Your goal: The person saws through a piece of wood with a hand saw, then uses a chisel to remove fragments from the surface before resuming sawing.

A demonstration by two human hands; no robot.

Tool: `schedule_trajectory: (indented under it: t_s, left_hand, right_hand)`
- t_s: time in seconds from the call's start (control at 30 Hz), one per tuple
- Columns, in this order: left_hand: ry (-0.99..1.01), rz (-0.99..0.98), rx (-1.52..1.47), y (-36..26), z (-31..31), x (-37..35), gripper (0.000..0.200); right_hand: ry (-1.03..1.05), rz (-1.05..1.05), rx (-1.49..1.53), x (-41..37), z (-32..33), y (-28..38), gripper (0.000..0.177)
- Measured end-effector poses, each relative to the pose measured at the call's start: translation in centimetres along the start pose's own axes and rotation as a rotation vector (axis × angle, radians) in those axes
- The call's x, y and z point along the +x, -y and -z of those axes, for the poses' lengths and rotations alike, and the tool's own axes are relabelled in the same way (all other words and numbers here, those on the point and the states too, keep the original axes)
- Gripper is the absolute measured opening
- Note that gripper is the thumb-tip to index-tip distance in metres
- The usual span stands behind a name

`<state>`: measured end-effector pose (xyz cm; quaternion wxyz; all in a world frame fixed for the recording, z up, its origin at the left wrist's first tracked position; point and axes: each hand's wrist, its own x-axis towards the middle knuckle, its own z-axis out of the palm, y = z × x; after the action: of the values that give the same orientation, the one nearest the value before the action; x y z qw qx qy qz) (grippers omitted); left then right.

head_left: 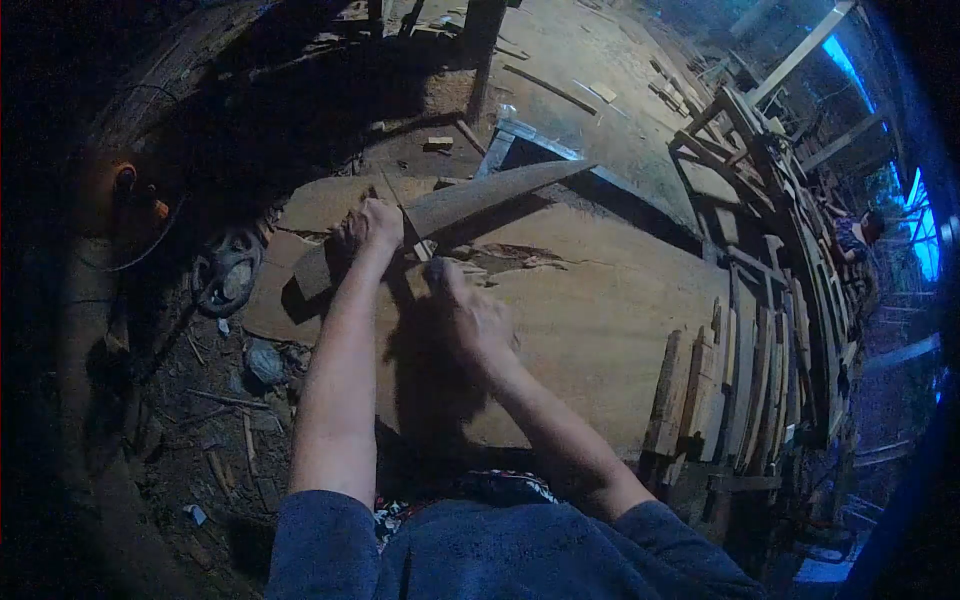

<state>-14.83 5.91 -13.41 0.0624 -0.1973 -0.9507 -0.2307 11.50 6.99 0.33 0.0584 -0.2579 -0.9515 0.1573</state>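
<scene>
A long, tapering wooden piece (480,197) lies slantwise over a broad wooden slab (590,290), its pointed end to the upper right. My left hand (370,228) is wrapped round the piece near its lower left part. With my right hand (470,312) I grip the dark handle of a thin-bladed tool (397,203), which looks like a saw or a knife. The blade crosses the piece just right of my left hand and points up and left. A rough, splintered hollow (515,255) shows in the slab beside my right hand.
Wooden strips (725,385) stand in a row at the right, with a timber frame (745,150) behind. A metal-edged frame (545,133) lies beyond the slab. Scraps and sticks (240,405) litter the ground at left. Another person (855,240) is at the far right.
</scene>
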Motion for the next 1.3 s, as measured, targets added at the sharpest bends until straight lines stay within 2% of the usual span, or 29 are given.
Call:
schedule_trajectory:
  t_s: [0.03,0.07,0.13,0.17,0.23,0.27,0.33,0.37,0.43,0.47,0.53,0.57,0.63,0.73,0.83,0.87,0.93,1.03,1.07,1.13,1.17,1.23,1.27,1.3]
  left_hand:
    - [-0.042,-0.196,0.198,1.5,-2.8,0.8,0.029]
    - [-0.041,-0.181,0.19,0.0,-0.3,-0.2,0.029]
    - [-0.139,0.103,-0.071,-4.6,7.9,-3.8,0.028]
    - [-0.134,0.099,-0.065,-3.8,6.0,-3.3,0.028]
    - [-0.058,0.1,-0.247,-1.4,1.7,-0.9,0.031]
    - [-0.062,0.094,-0.244,-2.0,3.1,-1.2,0.031]
    - [0.105,0.231,-0.095,-4.1,6.7,-1.8,0.035]
    - [0.103,0.234,-0.104,-3.6,5.5,-1.2,0.035]
    - [-0.034,0.188,-0.144,-1.7,1.6,-0.2,0.035]
    - [-0.029,0.201,-0.145,-2.5,3.4,-1.1,0.035]
    - [0.008,0.213,-0.024,-5.5,9.7,-3.4,0.035]
    - [0.011,0.202,-0.015,-5.5,9.7,-3.4,0.035]
    - [0.104,0.206,0.021,-5.3,9.8,-2.8,0.035]
    - [0.041,0.202,-0.142,-3.8,6.9,-1.9,0.04]
    - [0.07,0.225,-0.131,-5.5,10.3,-3.1,0.036]
    - [0.075,0.238,-0.132,-4.2,7.7,-2.3,0.036]
    - [-0.058,0.186,-0.132,-1.0,0.8,-0.1,0.034]
    - [0.029,0.166,-0.004,-5.0,9.3,-2.8,0.038]
    - [0.028,0.16,-0.002,-3.6,6.9,-1.9,0.038]
    - [-0.005,0.134,-0.258,0.1,-0.3,0.9,0.039]
    - [-0.009,0.135,-0.264,-1.4,2.5,0.1,0.039]
    - [0.018,0.169,-0.01,-5.7,10.6,-3.3,0.037]
    - [0.024,0.18,-0.013,-5.3,9.7,-3.2,0.037]
    - [0.019,0.165,-0.127,-4.8,8.2,-2.9,0.036]
  right_hand:
    - [0.108,-0.046,-0.066,-0.9,0.1,-0.4,0.031]
    - [0.115,-0.036,-0.078,-0.7,0.1,-0.6,0.031]
    - [0.069,-0.028,0.012,-1.1,-0.3,-0.9,0.034]
    - [0.071,-0.033,0.018,0.2,-1.0,-0.6,0.034]
    - [-0.072,-0.004,-0.003,4.2,-2.3,0.7,0.036]
    - [-0.077,-0.005,0.002,3.6,-2.0,0.6,0.036]
    - [-0.2,0.151,0.132,1.6,-0.9,-0.3,0.035]
    - [-0.201,0.156,0.123,0.5,-0.1,-0.3,0.035]
    - [0.203,-0.11,-0.015,-1.2,1.2,-0.3,0.036]
    - [0.215,-0.106,-0.022,-0.9,0.5,-0.6,0.036]
    - [-0.014,0.019,0.097,0.5,-1.6,-1.0,0.036]
    - [-0.017,0.009,0.108,1.7,-1.4,-0.4,0.036]
    - [0.055,-0.033,0.155,4.2,-0.2,1.0,0.025]
    - [0.025,0.023,0.161,2.5,-1.5,-0.8,0.025]
    - [0.145,-0.061,0.037,-1.2,0.8,-0.6,0.035]
    - [0.157,-0.057,0.032,-0.9,0.6,-0.6,0.035]
    - [0.02,0.001,0.066,0.6,0.1,-0.2,0.035]
    - [0.042,-0.051,0.126,3.9,-1.3,0.4,0.03]
    - [0.038,-0.054,0.129,3.4,-1.5,0.1,0.03]
    - [-0.032,0.025,0.154,1.4,-1.5,-0.9,0.031]
    - [-0.035,0.028,0.148,0.4,-0.4,-0.8,0.031]
    - [0.275,-0.123,-0.004,-1.6,2.2,-0.3,0.042]
    - [0.286,-0.121,-0.011,-1.3,1.6,-0.7,0.042]
    - [0.148,-0.028,0.067,-0.8,0.4,-1.2,0.042]
